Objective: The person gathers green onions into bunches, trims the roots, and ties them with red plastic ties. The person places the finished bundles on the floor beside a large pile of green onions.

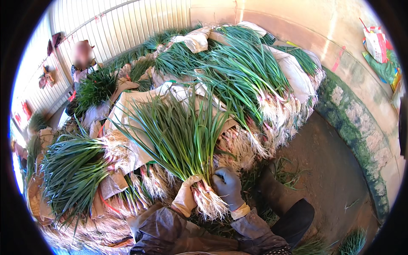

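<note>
A bunch of green garlic (178, 137) stands fanned out before me, its leaves spreading upward and its pinkish stems and white roots hanging low. My left hand (186, 196), in a pale beige glove, wraps around the stems just above the roots. Against the bunch's right side is my right hand (227, 186), in a grey glove with a yellowish cuff. Its fingers are curled; whether a stalk is pinched in them is hidden. Left of the bunch, more green garlic (76, 172) lies with roots toward me, partly over beige sacking (137, 146).
A large heap of green garlic (242, 70) rises behind, with pale sacks (293, 70) among it. Another person (82, 63) is at the far left near a bundle. A mossy stone kerb (350, 121) curves along the right. Bags (379, 54) are by the wall.
</note>
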Demonstrator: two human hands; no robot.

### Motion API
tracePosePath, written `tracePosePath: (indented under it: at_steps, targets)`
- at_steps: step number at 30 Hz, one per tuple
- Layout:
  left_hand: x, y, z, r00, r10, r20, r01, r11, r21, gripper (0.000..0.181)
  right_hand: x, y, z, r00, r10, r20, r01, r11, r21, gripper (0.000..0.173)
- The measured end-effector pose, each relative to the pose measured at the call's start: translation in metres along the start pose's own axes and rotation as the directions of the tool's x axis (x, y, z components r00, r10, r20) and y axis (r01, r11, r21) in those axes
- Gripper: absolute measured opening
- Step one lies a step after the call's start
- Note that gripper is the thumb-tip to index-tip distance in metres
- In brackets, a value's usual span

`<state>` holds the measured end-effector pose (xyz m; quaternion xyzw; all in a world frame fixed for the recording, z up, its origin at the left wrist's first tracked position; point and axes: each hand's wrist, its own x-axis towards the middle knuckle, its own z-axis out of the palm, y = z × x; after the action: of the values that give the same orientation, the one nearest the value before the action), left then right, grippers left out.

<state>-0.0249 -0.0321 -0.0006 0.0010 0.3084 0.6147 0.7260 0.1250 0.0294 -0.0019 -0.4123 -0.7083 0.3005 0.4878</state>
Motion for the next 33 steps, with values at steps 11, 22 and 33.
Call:
tracePosePath:
  at_steps: [11, 22, 33]
  targets:
    - [-0.015, -0.004, 0.019, 0.993, 0.056, -0.101, -0.042, 0.990, 0.134, 0.028, 0.061, 0.004, -0.061, 0.866, -0.123, 0.484, 0.137, 0.991, 0.006, 0.026]
    - [-0.022, 0.006, 0.024, 0.998, 0.050, 0.047, -0.061, 0.957, 0.283, 0.036, 0.228, 0.054, -0.057, 0.982, 0.114, 0.149, -0.122, 0.992, 0.040, 0.016]
    - [-0.018, 0.001, 0.009, 0.995, -0.027, -0.099, 0.038, 0.992, 0.117, 0.025, 0.272, 0.049, 0.035, 0.932, 0.194, 0.305, 0.108, 0.656, -0.747, 0.039]
